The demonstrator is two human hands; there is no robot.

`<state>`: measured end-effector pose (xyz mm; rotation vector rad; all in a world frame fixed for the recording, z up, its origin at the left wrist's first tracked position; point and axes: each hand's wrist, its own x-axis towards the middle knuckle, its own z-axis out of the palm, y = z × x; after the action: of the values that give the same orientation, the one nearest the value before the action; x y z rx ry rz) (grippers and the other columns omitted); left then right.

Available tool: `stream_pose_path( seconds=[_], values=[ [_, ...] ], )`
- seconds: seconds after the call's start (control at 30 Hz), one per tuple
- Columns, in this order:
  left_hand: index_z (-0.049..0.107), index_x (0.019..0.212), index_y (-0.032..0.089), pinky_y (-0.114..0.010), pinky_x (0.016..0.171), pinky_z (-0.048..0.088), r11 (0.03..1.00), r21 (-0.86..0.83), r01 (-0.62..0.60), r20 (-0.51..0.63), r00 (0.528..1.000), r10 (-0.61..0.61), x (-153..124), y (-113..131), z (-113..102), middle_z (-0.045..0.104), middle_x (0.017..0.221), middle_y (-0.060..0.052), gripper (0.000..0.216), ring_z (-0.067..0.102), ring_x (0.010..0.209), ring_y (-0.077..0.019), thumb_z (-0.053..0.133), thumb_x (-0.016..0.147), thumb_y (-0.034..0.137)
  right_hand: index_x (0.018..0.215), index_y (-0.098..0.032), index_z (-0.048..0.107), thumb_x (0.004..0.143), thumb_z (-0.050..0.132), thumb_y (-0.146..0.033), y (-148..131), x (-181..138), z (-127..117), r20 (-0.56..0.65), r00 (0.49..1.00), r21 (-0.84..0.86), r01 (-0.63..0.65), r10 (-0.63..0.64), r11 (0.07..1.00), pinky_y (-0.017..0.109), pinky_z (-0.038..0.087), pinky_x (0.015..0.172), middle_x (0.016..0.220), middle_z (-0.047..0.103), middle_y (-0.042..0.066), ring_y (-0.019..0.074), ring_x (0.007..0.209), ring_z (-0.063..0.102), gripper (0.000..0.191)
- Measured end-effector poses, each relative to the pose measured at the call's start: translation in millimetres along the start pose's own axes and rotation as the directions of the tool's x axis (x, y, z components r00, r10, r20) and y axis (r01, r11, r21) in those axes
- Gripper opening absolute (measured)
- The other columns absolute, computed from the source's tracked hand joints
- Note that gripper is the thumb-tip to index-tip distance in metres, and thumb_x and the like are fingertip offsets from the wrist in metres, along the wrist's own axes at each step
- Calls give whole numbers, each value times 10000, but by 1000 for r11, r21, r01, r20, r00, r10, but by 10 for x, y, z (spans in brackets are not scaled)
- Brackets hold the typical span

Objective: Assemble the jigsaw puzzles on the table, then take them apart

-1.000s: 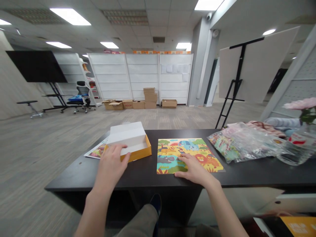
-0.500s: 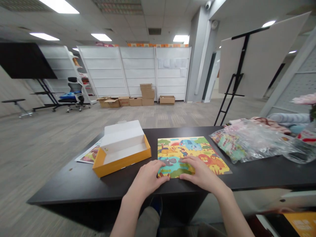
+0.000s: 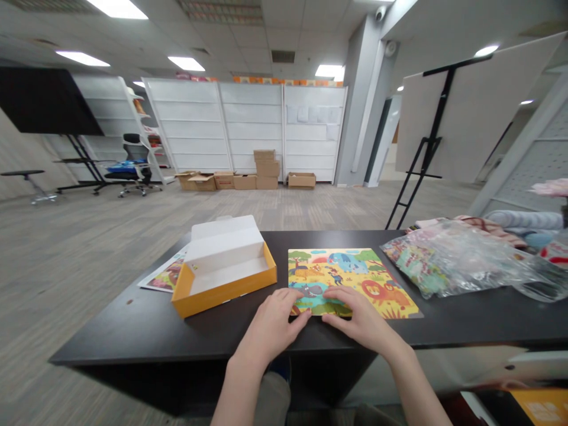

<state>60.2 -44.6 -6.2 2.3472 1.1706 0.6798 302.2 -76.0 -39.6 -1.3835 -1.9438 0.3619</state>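
A colourful animal picture board [image 3: 348, 275], apparently a jigsaw puzzle, lies flat on the black table. It shows an elephant, lions and a hippo. My left hand [image 3: 277, 322] rests at its near left corner, fingers stretched over the hippo part and thumb apart. Just to the right, my right hand [image 3: 357, 313] lies on the near edge, its fingers also extended on the picture and its thumb at the border. Parts of the near edge are hidden beneath both hands. Left of the board, a yellow box [image 3: 231, 290] stands with its white lid flap raised and its inside bare.
Printed sheets [image 3: 166, 274] stick out from under the box's left side. Clear plastic bags [image 3: 461, 257] with colourful contents lie right of the board, near folded cloths [image 3: 526, 220]. The black table [image 3: 146, 331] has its front edge close to me. An easel-like stand [image 3: 426, 157] rises behind it.
The view has shifted slightly, so the table's things sit a little further right. My hands have drawn slightly closer together, and the left thumb has moved a bit. The board lies as before.
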Motion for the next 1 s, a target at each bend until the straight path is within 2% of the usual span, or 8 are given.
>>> stream_pose_path(
  seconds=[0.1, 0.27, 0.5, 0.67, 1.0],
  values=[
    [682, 1164, 232, -412, 1029, 484, 998, -63, 22, -7, 1000, -22, 11, -37, 30, 702, 1237, -87, 249, 636, 1164, -272, 611, 952, 342, 1138, -242, 716, 867, 737, -390, -12, -11, 9, 0, 1000, -19, -11, 11, 1000, 481, 527, 1030, 1231, 718, 111, 298, 1160, 668, 310],
    [683, 1165, 240, -409, 1038, 473, 989, -138, 44, 11, 999, -43, 30, -90, 61, 694, 1230, -80, 265, 609, 1185, -269, 684, 907, 298, 1264, -241, 683, 857, 746, -406, -31, -29, 19, 3, 999, -76, -39, 39, 996, 510, 487, 1097, 1380, 636, 135, 318, 1278, 605, 444],
    [696, 1122, 252, -411, 1031, 482, 988, -152, 15, -2, 1000, -16, 64, -133, 93, 695, 1200, -62, 372, 591, 1181, -275, 820, 774, 212, 1250, -230, 697, 814, 793, -383, -50, -27, 10, 16, 999, -109, -28, 30, 994, 519, 499, 1082, 1336, 667, 141, 329, 1246, 621, 472],
    [682, 1197, 238, -423, 1081, 468, 979, -201, 13, -18, 1000, -17, 58, -190, 109, 663, 1303, -77, 513, 564, 1243, -285, 859, 716, 208, 1281, -250, 673, 802, 803, -368, -45, -22, -2, 29, 999, -63, -15, 16, 998, 516, 504, 1071, 1325, 676, 124, 319, 1237, 624, 510],
    [658, 1223, 217, -428, 1049, 480, 976, -213, 37, -7, 999, -40, 36, -126, 25, 688, 1217, -75, 544, 608, 1157, -284, 831, 708, 243, 1234, -241, 683, 814, 794, -400, -17, -37, -30, 30, 998, 43, -52, 51, 998, 508, 523, 1032, 1257, 711, 111, 308, 1163, 664, 463]
  ],
)
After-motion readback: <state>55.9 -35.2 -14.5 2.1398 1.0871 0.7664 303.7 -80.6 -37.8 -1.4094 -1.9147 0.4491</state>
